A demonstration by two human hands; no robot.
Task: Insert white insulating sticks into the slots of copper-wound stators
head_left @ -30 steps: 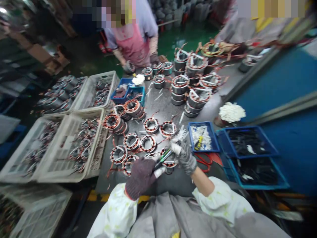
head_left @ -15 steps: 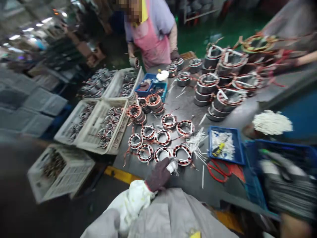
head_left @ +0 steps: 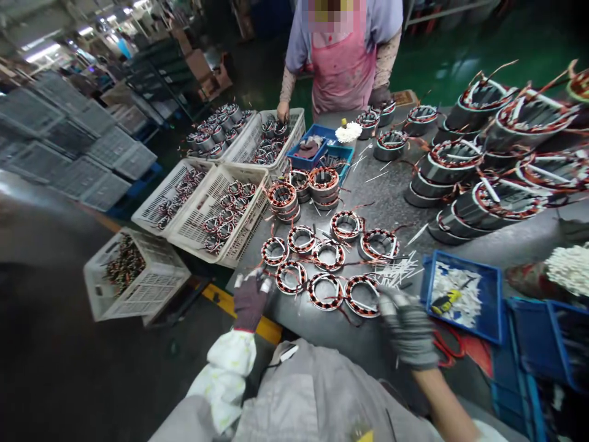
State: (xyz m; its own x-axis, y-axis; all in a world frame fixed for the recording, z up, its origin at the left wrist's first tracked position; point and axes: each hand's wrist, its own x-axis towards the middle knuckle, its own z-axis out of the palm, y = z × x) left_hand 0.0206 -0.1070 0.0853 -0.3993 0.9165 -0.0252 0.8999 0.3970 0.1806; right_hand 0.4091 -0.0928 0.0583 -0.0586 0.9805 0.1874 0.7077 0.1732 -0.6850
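Observation:
My left hand (head_left: 251, 301), in a dark purple glove with pale fingertips, is open at the table's near left edge. Its spread fingers are beside the wires of a motor stator (head_left: 279, 279) wound with copper. My right hand (head_left: 407, 325), in a grey striped glove, reaches in from the right, slightly blurred. Its fingers look stretched out beside another stator (head_left: 348, 299), and I see nothing held in them; contact is unclear. Several more ring-shaped stators (head_left: 327, 265) lie grouped between the hands. Thin white strips (head_left: 398, 270) lie loose beyond my right hand.
A blue tray (head_left: 494, 307) holds white pieces and a yellow-handled tool (head_left: 446, 301). Red-handled scissors (head_left: 453, 353) lie partly behind my right hand. Taller stators (head_left: 499, 212) are stacked at right. White crates (head_left: 243, 236) stand at left; a co-worker in a pink apron (head_left: 343, 73) is opposite.
My left hand has moved left, away from the front stators. My right hand has come from the blue bins at right to the stators. The view has shifted, and the co-worker's hand is now at a crate.

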